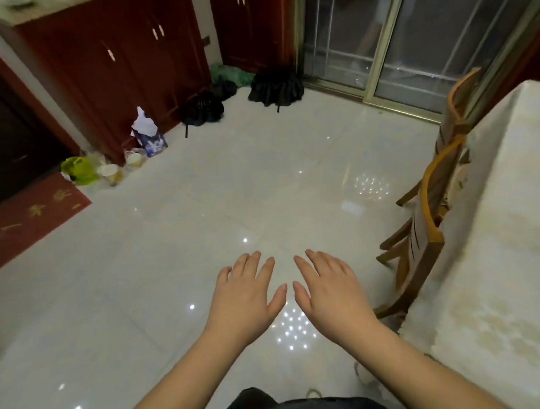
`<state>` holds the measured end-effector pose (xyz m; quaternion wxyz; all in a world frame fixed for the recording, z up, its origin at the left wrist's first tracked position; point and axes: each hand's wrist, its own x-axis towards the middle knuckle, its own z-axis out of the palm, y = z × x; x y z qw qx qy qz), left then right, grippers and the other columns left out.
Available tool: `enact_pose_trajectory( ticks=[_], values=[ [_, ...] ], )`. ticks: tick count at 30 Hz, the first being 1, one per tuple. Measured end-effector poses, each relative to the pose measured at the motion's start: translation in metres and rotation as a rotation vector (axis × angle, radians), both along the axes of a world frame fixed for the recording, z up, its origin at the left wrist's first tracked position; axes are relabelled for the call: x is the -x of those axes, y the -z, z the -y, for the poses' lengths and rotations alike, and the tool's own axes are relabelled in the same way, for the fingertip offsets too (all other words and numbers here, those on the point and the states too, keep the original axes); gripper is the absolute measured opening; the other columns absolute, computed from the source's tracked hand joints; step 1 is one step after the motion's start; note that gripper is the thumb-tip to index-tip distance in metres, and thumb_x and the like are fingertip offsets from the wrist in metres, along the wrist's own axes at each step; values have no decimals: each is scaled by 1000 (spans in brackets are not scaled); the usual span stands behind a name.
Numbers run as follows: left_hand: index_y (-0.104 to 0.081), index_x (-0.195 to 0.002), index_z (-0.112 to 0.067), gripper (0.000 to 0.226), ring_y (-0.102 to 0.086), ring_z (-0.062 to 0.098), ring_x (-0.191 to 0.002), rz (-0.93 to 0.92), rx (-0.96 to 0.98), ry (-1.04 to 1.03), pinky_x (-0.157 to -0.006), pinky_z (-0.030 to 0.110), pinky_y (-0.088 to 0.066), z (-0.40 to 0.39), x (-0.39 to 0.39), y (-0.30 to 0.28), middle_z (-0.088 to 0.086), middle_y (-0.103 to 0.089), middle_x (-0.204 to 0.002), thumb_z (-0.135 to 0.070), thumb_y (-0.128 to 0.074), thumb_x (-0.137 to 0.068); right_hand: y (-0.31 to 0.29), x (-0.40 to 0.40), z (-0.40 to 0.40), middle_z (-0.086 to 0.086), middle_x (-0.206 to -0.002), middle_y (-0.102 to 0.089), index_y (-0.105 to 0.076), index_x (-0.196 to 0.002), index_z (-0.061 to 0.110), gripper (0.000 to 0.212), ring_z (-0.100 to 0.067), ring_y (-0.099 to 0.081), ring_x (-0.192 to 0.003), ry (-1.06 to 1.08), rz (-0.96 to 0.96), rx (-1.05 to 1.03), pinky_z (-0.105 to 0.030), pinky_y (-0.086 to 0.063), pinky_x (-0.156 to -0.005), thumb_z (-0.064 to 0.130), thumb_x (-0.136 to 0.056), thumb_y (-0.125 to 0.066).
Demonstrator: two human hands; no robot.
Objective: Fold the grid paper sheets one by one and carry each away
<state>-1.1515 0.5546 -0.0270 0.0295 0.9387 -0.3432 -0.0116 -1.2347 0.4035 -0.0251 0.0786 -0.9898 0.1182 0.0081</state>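
Both hands are held out low over the glossy white tile floor [174, 230], palms down and holding nothing. The left hand [246, 295] has its fingers straight and slightly spread, and the right hand [329, 289] mirrors it just beside it, the two thumbs nearly meeting but not touching. Bare forearms run back from them toward the person's dark clothing at the bottom edge.

No grid paper sheet shows anywhere in this view, so its place cannot be told.

Taking the table [505, 251] as the landmark (it fills the right side, draped in a pale patterned cloth): the right hand hangs to its left, well clear of its edge. Two wooden chairs [430, 225] stand pushed against the table's left side, one behind the other. Beyond the table's far end is a sliding glass door [409, 28] with a metal frame. Far across the floor from the table, dark red cabinets [118, 71] line the wall. At their foot sit a tissue box [150, 136], a green bag [79, 169] with some cups beside it, and several dark folded umbrellas [275, 89]. A red doormat [24, 221] lies at the left edge, farthest from the table.
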Motion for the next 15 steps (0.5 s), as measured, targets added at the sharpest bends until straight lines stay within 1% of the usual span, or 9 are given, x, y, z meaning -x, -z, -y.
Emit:
enact_pose_trajectory(
  ticks=[2, 5, 8, 9, 11, 12, 15],
  values=[
    [-64, -122, -18, 59, -61, 26, -114, -9, -1, 23, -84, 44, -53, 12, -28, 0, 8, -64, -125, -55, -34, -87, 1, -25, 11, -7, -144, -51, -49, -140, 20, 61, -25, -49, -131, 37, 17, 17, -41, -35, -109, 47, -94, -20],
    [-65, -121, -17, 58, -62, 26, -111, 1, 23, 55, -83, 43, -53, 26, -75, 7, 9, -65, -123, -54, -36, -87, 6, -63, 21, -7, -132, -61, -60, -130, 19, 54, -24, -60, -118, 90, 21, 33, -41, -45, -100, 46, -92, -31],
    [-64, -122, -18, 57, -61, 25, -112, -12, 25, 72, -83, 43, -53, 40, -122, 13, 8, -64, -124, -53, -34, -89, 9, -109, 28, -6, -138, -56, -55, -135, 20, 54, -24, -55, -124, 109, -4, 22, -41, -40, -105, 45, -93, -32],
    [-64, -123, -18, 57, -61, 24, -112, -23, 25, 83, -83, 42, -53, 44, -137, 15, 7, -64, -124, -53, -34, -89, 11, -123, 30, -6, -135, -59, -58, -133, 20, 54, -24, -58, -121, 120, 15, 43, -41, -42, -103, 45, -92, -33],
    [-64, -123, -20, 55, -61, 23, -112, -37, 24, 120, -83, 41, -53, 49, -165, 17, 6, -65, -123, -52, -33, -90, 11, -152, 30, -8, -126, -65, -64, -126, 19, 54, -23, -64, -110, 135, -7, 53, -42, -49, -95, 44, -89, -34],
    [-64, -123, -20, 55, -62, 23, -111, -37, 25, 135, -82, 41, -53, 52, -181, 17, 6, -65, -123, -52, -33, -90, 10, -167, 32, -8, -124, -66, -65, -124, 18, 54, -24, -65, -108, 141, -18, 49, -42, -51, -94, 44, -88, -35],
    [-64, -122, -18, 54, -62, 24, -110, -41, 29, 178, -81, 42, -53, 61, -225, 17, 7, -65, -121, -50, -34, -90, 7, -205, 42, -7, -124, -66, -65, -125, 19, 54, -24, -65, -109, 197, -25, 72, -42, -50, -94, 44, -88, -35]
  ],
)
